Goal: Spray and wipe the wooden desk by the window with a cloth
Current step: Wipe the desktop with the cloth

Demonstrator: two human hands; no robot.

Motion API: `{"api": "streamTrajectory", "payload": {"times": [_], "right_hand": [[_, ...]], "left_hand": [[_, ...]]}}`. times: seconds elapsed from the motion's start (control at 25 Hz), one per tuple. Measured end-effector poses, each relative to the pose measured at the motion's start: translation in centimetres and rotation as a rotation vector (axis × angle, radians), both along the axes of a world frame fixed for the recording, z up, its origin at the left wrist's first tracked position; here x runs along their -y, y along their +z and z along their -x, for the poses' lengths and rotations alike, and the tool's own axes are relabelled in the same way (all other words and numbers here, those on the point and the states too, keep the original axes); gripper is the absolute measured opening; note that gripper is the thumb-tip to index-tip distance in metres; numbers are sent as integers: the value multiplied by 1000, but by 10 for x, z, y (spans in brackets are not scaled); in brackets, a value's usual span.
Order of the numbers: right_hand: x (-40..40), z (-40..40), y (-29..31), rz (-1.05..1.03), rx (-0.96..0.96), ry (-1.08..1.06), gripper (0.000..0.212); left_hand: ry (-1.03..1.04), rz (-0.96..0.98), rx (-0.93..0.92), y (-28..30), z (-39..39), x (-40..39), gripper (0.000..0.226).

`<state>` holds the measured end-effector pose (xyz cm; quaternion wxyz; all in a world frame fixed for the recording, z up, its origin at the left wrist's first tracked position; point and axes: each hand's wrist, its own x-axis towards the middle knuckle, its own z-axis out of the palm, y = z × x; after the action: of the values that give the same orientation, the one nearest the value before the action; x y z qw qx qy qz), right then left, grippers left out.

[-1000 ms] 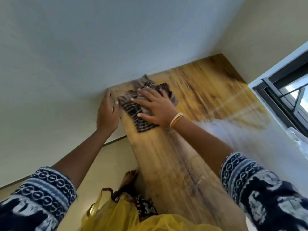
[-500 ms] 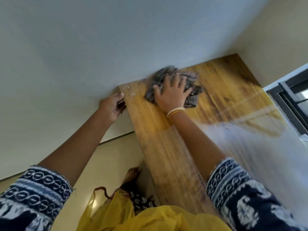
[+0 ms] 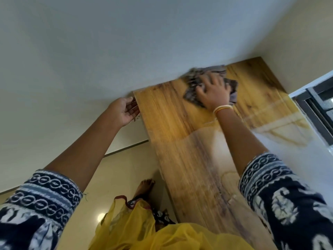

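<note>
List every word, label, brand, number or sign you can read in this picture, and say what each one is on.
None: no readable text shows anywhere in the head view.
The sleeves carry only a blue and white ring pattern, no letters.
The cloth under the right hand is checked and motion-blurred, with no visible label.
The wooden desk, wall and window frame bear no markings.

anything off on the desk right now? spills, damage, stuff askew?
Nothing stands out. The right hand presses the bunched cloth on the wooden desk by the wall; the left hand touches its edge.
</note>
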<state>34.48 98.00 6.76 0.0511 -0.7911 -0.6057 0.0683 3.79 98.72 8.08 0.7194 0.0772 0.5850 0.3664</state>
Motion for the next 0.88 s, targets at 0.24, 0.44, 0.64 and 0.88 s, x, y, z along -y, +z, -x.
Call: {"api": "streamTrajectory", "payload": {"times": [0.24,0.44,0.64,0.88], "right_hand": [[-23,85,10,130,-78,-442,65],[30,207,-10,15,47,-4,59],[29,188,-13,-27,116,497,48],[17,113,-12,-70,47,402,54]], "left_hand": [[-14,-7,32,4,6,0,25],[14,23,55,2,10,-3,40],[2,-16,161,3,12,2,40],[-60,-31,50,0,13,4,32]]}}
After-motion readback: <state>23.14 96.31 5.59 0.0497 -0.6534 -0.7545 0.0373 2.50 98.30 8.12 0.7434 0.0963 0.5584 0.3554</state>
